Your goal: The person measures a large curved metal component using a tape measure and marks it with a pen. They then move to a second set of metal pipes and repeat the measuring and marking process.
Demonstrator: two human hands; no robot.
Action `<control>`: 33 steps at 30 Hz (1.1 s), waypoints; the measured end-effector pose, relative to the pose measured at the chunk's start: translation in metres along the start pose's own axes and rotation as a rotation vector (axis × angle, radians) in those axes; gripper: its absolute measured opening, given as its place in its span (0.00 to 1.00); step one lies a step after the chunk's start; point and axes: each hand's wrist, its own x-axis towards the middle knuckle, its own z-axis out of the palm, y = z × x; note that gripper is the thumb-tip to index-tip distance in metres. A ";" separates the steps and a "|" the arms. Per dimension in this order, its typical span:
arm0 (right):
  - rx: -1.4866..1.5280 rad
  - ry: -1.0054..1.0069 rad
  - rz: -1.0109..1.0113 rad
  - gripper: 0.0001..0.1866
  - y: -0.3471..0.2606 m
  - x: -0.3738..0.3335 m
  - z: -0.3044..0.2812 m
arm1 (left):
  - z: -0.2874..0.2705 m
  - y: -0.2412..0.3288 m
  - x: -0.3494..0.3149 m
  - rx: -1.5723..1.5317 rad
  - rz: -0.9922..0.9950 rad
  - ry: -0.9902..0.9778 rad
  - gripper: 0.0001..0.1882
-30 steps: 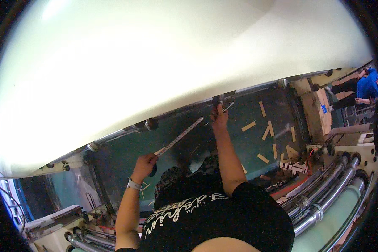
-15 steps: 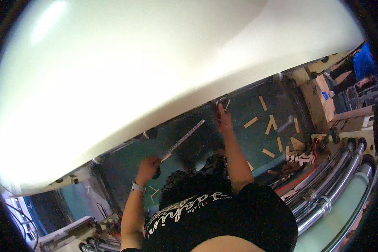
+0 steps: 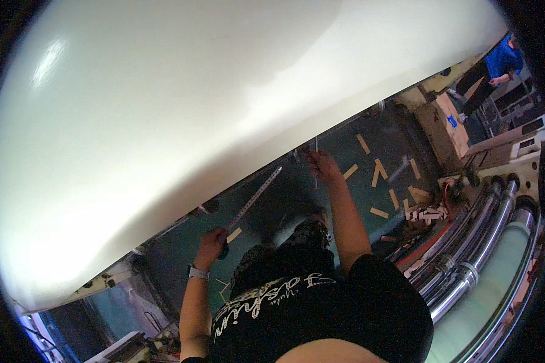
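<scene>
My left hand (image 3: 212,244), with a light band on its wrist, is closed around a tape measure. Its pale blade (image 3: 255,197) slants up and right toward the big white roll, and a dark case (image 3: 224,249) shows beneath my fingers. Just under the roll's lower edge, the fingers of my right hand (image 3: 323,165) are bent around a thin, light, rod-like thing (image 3: 317,145). That rod stands almost upright in the picture, and its exact kind is too small to make out. The blade's free end lies left of my right hand.
Above my hands spreads the huge white roll (image 3: 163,109). Several short tan strips (image 3: 378,173) lie scattered on the green floor (image 3: 369,193) at right. Shiny metal rollers (image 3: 460,290) and a pale green roller (image 3: 484,302) run along the right. A person in blue (image 3: 504,57) is at far right.
The view has shifted and tilted slightly. The thin rod in my right hand has turned from slanted to nearly upright. My left hand keeps its hold on the tape measure.
</scene>
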 end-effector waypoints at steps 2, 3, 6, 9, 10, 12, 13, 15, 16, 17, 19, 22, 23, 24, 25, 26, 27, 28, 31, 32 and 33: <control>-0.139 0.041 -0.017 0.11 0.000 0.002 0.000 | 0.006 -0.014 -0.003 -0.013 0.086 0.023 0.10; -0.208 0.061 -0.026 0.12 -0.001 0.004 0.000 | 0.009 -0.020 -0.005 -0.031 0.099 0.039 0.10; -0.509 0.046 -0.053 0.11 -0.004 0.001 -0.004 | 0.016 -0.030 -0.013 -0.034 0.084 0.023 0.09; -0.215 0.072 0.126 0.12 -0.008 0.005 -0.005 | 0.018 -0.033 -0.018 0.005 0.028 -0.050 0.09; -0.227 0.013 0.144 0.11 -0.012 0.010 -0.008 | 0.018 -0.033 -0.019 -0.027 0.044 -0.034 0.09; -0.249 -0.103 0.178 0.11 -0.014 0.024 -0.018 | 0.019 -0.037 -0.020 -0.044 0.130 0.018 0.09; -0.368 -0.160 0.128 0.11 -0.009 0.041 -0.036 | 0.022 -0.039 -0.018 -0.033 0.208 0.051 0.09; -0.608 -0.252 0.032 0.11 0.006 0.070 -0.084 | 0.023 -0.030 -0.008 -0.071 0.217 0.039 0.09; -0.458 -0.205 0.074 0.11 0.005 0.067 -0.071 | 0.019 -0.022 -0.011 -0.107 0.109 0.015 0.09; -0.310 -0.162 0.119 0.11 -0.002 0.053 -0.044 | 0.016 -0.019 -0.017 -0.142 -0.005 -0.005 0.09; -0.440 -0.162 0.088 0.10 -0.023 0.030 -0.023 | 0.021 -0.022 -0.020 -0.233 -0.022 -0.029 0.09; -0.927 -0.184 -0.001 0.09 -0.037 0.026 -0.019 | 0.032 -0.036 -0.022 -0.079 0.151 0.008 0.09; -0.864 -0.096 0.043 0.10 -0.036 0.029 -0.012 | 0.034 -0.038 -0.020 0.020 0.240 0.041 0.09; -0.890 -0.021 0.034 0.10 -0.036 0.028 -0.010 | 0.036 -0.041 -0.019 -0.067 0.155 -0.005 0.09; -0.914 0.053 0.028 0.11 -0.035 0.028 -0.009 | 0.033 -0.032 -0.014 -0.154 0.068 -0.047 0.09; -1.026 0.107 -0.034 0.12 -0.029 0.026 -0.004 | 0.027 -0.025 -0.013 -0.237 -0.025 -0.083 0.09; -1.113 0.087 -0.199 0.13 -0.018 0.019 -0.002 | 0.022 -0.018 -0.015 -0.214 0.028 -0.033 0.09; -1.204 0.081 -0.370 0.14 -0.007 0.011 0.002 | 0.016 -0.011 -0.016 -0.191 0.080 0.022 0.09; -0.862 0.025 -0.607 0.16 0.023 -0.026 0.020 | 0.028 -0.033 -0.026 -0.025 0.150 0.123 0.08; -0.433 0.134 -0.275 0.15 0.017 -0.040 0.054 | 0.034 -0.042 -0.032 -0.001 0.139 0.120 0.09; -0.191 0.172 -0.118 0.15 0.019 -0.040 0.063 | 0.039 -0.050 -0.035 0.020 0.135 0.115 0.09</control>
